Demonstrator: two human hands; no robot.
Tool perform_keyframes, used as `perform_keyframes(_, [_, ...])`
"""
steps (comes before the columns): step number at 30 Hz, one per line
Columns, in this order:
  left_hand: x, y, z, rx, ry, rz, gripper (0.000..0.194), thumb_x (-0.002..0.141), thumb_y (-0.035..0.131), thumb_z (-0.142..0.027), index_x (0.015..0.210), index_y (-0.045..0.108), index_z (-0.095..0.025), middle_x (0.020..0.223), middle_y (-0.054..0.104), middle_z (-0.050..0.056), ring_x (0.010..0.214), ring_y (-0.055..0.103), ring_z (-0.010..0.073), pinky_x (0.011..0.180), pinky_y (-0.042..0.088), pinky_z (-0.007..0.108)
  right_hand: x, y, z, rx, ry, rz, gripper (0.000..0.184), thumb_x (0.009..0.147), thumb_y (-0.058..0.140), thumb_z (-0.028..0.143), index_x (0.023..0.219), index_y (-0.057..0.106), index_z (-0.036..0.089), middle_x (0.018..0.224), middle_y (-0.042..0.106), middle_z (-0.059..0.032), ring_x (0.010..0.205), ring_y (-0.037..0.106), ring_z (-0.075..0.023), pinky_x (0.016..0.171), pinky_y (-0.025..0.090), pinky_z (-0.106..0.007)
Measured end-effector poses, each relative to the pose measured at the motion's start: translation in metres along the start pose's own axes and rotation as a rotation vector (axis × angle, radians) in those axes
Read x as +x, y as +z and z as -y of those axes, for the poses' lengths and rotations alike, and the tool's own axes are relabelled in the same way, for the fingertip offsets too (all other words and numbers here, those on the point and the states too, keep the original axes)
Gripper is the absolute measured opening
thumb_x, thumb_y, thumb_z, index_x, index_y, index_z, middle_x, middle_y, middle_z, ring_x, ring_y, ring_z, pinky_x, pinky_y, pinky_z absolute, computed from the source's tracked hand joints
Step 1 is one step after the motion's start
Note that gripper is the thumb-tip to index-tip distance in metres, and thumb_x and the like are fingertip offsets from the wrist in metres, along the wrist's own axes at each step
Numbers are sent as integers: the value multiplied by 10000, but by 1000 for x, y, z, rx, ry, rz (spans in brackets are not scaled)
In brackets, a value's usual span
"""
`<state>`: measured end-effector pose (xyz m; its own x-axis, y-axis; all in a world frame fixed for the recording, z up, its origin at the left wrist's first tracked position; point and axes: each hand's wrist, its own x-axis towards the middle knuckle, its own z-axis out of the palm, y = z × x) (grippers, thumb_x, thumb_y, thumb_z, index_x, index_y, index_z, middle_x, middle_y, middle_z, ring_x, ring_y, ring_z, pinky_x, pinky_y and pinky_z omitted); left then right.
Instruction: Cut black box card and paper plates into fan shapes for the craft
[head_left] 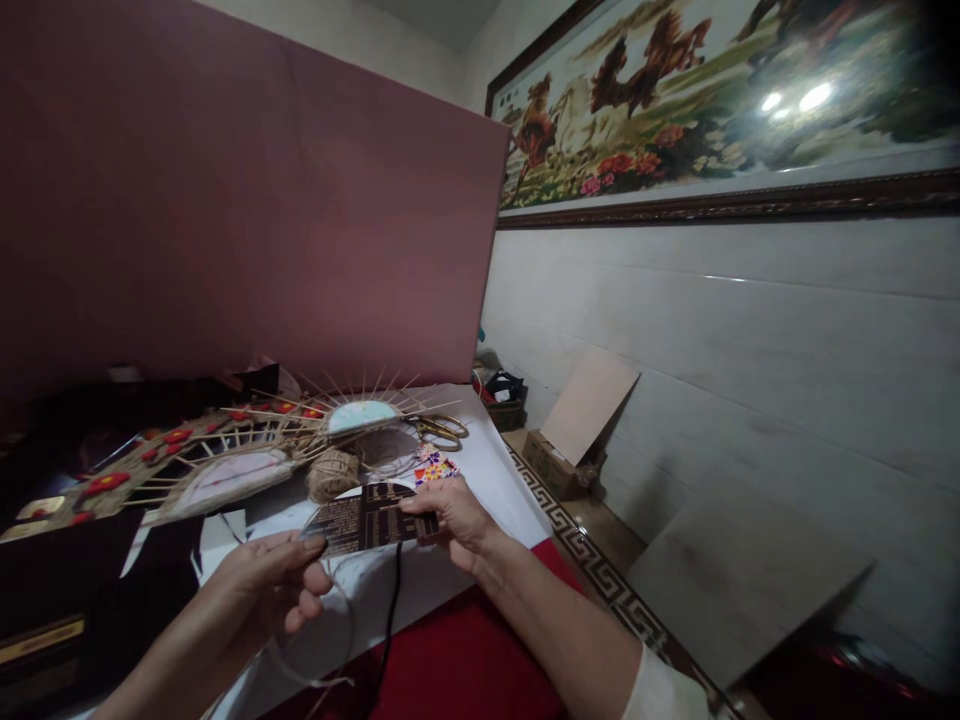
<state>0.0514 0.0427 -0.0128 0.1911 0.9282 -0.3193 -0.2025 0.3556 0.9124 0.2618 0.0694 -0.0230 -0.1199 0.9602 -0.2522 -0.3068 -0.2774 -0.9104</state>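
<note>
A dark, printed piece of cardboard (365,525) with a curved upper edge is held up between my two hands. My left hand (274,585) is closed in a pinch at its left end. At the right end, my right hand (459,522) grips it between thumb and fingers. Pale twine (349,615) hangs below, near my left fingers, and a black cord (394,600) drops beneath the cardboard. Just behind it sits a ball of jute twine (334,474). Small colourful flowery pieces (435,465) lie past my right hand.
Gold-handled scissors (444,430) lie near a half-round piece with radiating sticks (364,415). A larger stick-and-twine fan (232,475) with red flowers is at left, behind a black box (64,610). White paper (502,485) and red cloth (465,655) cover the table.
</note>
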Motion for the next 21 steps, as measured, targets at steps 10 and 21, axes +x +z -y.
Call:
perform_keyframes(10, [3, -5, 2, 42, -4, 22, 277, 653, 801, -338, 545, 632, -148, 495, 643, 44, 383, 556, 101, 360, 411, 166, 4, -3, -4, -4, -11, 32, 264, 443, 762, 279, 554, 558, 152, 483, 536, 46, 432, 429, -64, 426, 271, -200])
perform_keyframes(21, [6, -5, 3, 179, 123, -19, 413, 612, 782, -542, 606, 634, -156, 539, 678, 66, 394, 576, 146, 374, 454, 233, 2, -4, 2, 37, -197, 22, 295, 469, 830, 303, 614, 647, 123, 572, 622, 6, 520, 515, -94, 544, 382, -229])
